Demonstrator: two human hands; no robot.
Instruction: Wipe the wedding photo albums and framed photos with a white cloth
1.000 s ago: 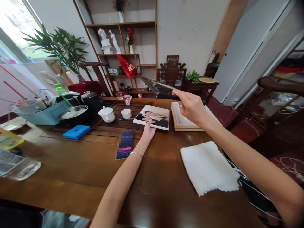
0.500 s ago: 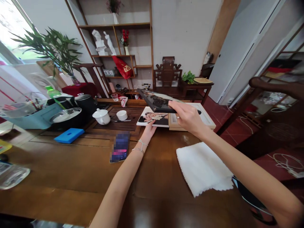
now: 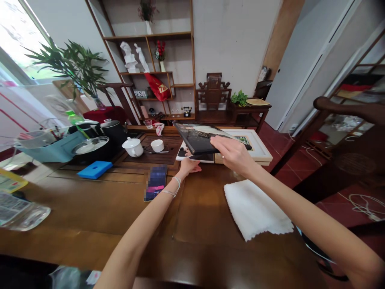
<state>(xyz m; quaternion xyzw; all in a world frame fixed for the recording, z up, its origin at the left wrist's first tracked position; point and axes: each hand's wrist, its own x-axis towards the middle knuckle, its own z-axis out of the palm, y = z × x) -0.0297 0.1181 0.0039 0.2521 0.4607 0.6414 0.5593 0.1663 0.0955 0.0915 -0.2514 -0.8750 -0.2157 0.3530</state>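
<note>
My right hand (image 3: 233, 154) is closed on the near edge of a dark photo panel (image 3: 198, 138), which it holds tilted above the table. Beneath it lies a white-edged photo print (image 3: 182, 154), now mostly covered by the panel. My left hand (image 3: 190, 165), with a bracelet at the wrist, is at the print's near edge below the panel's corner; its fingers are stretched out and hold nothing visible. A pale picture frame (image 3: 261, 145) lies flat to the right, partly behind the panel and my right hand.
A white cloth (image 3: 257, 210) lies near my right forearm, and a phone (image 3: 155, 182) left of my left wrist. A lidded white cup (image 3: 132, 147), small white bowl (image 3: 157, 145) and blue block (image 3: 95, 169) stand further left. A wooden chair (image 3: 343, 152) is at the right.
My right hand has lowered the dark panel, so it covers more of the print. My left hand has drawn back from the print's surface to its near edge.
</note>
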